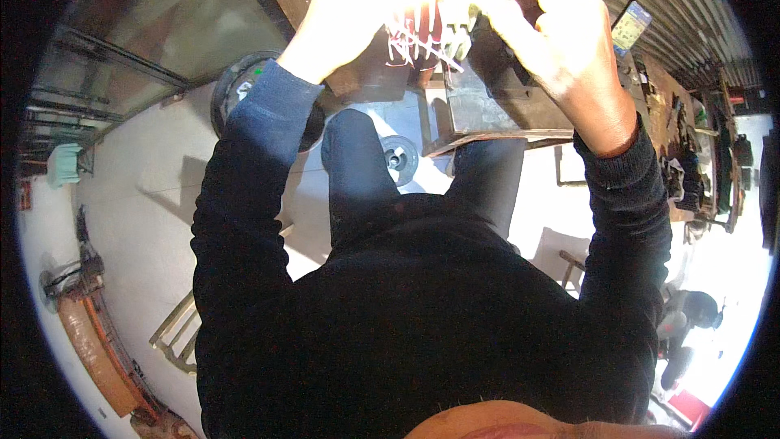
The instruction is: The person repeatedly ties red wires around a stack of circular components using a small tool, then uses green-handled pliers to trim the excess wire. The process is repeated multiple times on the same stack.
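Observation:
Strong light washes out both my hands at the top of the head view. My left hand (357, 12) has its fingers curled around a pale part with tooth-like prongs (457, 36), though the fingertips are lost in the glare. Loose thin white and pinkish strands (406, 42) hang below it, with some red showing among them. On the other side, my right hand (556, 28) bends its thumb and forefinger together at the edge of the same part. The exact kind of this part cannot be made out.
A dark worktable (508, 110) stands before my knees, with a phone (631, 26) at right beyond my right hand. A round dark bin (231, 97) is left of my legs. Between my feet lies a round grey disc (398, 160). Wooden stool (176, 333) at lower left.

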A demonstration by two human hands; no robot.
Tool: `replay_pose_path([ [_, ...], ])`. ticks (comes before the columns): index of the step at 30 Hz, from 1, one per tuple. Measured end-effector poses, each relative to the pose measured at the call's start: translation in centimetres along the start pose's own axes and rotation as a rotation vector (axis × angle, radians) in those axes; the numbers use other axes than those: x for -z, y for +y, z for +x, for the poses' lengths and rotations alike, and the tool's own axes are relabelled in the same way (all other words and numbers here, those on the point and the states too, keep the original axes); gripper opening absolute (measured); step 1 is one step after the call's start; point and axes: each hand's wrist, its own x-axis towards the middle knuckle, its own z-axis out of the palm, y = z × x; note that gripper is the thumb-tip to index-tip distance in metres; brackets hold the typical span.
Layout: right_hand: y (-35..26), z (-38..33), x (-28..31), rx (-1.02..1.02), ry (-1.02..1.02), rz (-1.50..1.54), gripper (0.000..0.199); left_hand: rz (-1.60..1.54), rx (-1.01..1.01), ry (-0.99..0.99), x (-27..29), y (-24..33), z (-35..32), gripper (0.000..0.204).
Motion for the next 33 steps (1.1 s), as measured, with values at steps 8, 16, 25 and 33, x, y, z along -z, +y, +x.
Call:
replay_pose_path([
  [8, -1.5, 2.6, -1.3, -0.036, -0.046, -0.061, 0.025, -0.008, -0.062, -0.063, 0.6, -1.2, -0.4, 0.017],
  [16, -3.0, 2.2, -1.8, -0.330, -0.133, -0.170, 0.029, -0.019, -0.116, -0.056, 1.1, -1.9, -1.6, 0.017],
  [25, -1.9, 3.4, -1.5, -0.043, -0.386, -0.246, 0.072, 0.060, -0.181, 0.284, -0.4, -3.1, -5.3, 0.017],
  [33, -5.5, 5.7, -0.7, -0.092, -0.438, -0.537, 0.067, 0.211, -0.258, 0.579, -4.8, -1.9, -7.6, 0.018],
])
